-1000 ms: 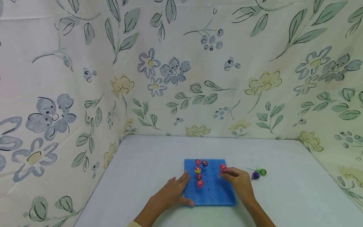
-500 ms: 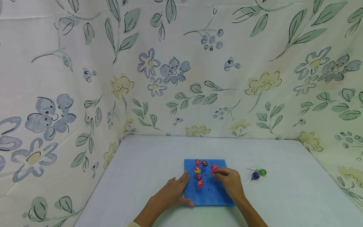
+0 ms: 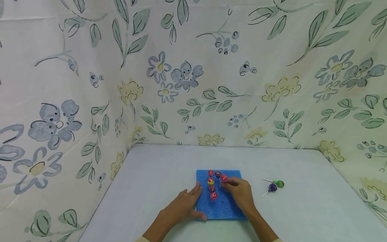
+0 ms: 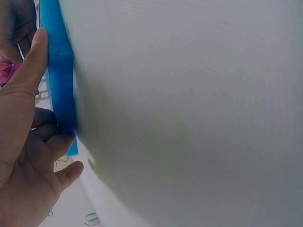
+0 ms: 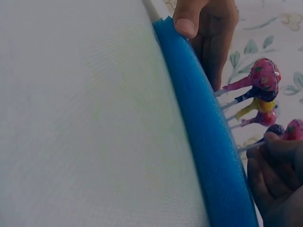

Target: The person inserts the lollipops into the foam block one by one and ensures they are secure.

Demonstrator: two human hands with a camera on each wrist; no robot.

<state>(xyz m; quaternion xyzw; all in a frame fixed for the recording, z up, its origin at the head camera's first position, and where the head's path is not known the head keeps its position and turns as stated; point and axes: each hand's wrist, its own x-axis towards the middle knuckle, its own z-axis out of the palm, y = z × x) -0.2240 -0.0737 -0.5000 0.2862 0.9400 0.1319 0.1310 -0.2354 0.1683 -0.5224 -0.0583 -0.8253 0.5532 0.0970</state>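
Observation:
A blue foam board (image 3: 211, 211) with small holes lies on the white table. Down its left side stands a column of wrapped lollipops, among them a yellow-and-red one (image 3: 210, 181) and a pink-red one (image 3: 213, 196); a dark lollipop (image 3: 218, 174) is at the top of the second column. My right hand (image 3: 240, 193) pinches a pink-red lollipop (image 3: 224, 177) just over the board, beside and below the dark one. My left hand (image 3: 182, 206) rests along the board's left edge, fingers extended and thumb at the front corner.
Two loose lollipops, one green (image 3: 278, 183) and one purple (image 3: 272, 187), lie on the table (image 3: 302, 201) to the right of the board. Floral cloth (image 3: 211, 111) hangs behind and at both sides.
My right hand has moved left across the board with the pink-red lollipop, from its right side to beside the dark lollipop. My left hand has stayed in place.

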